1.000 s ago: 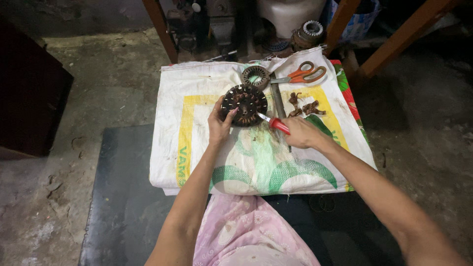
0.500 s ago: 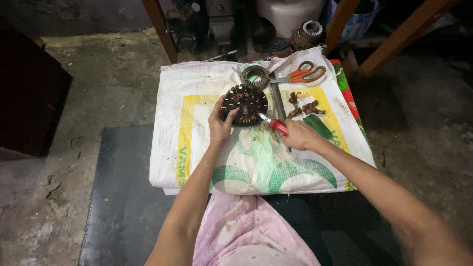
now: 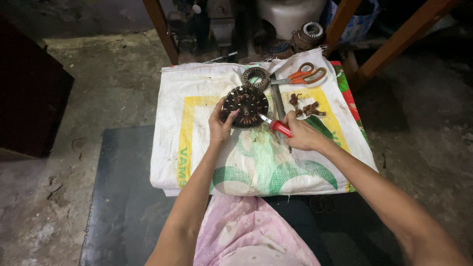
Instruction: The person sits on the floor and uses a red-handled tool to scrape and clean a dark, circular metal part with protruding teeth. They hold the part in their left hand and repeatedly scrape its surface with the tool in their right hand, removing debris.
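A round dark motor stator with copper windings [image 3: 245, 105] lies on a white woven sack [image 3: 197, 148]. My left hand [image 3: 220, 127] grips its near left edge with thumb and fingers. My right hand [image 3: 301, 134] holds a red-handled tool [image 3: 279, 127] whose metal tip touches the stator's right side.
Orange-handled scissors [image 3: 303, 75], a small round metal ring part [image 3: 255, 77], a flat metal bar [image 3: 278, 101] and scraps of brown wire [image 3: 308, 106] lie on the sack behind the stator. Wooden legs [image 3: 160, 29] and machine parts [image 3: 306, 34] stand beyond. Concrete floor lies on the left.
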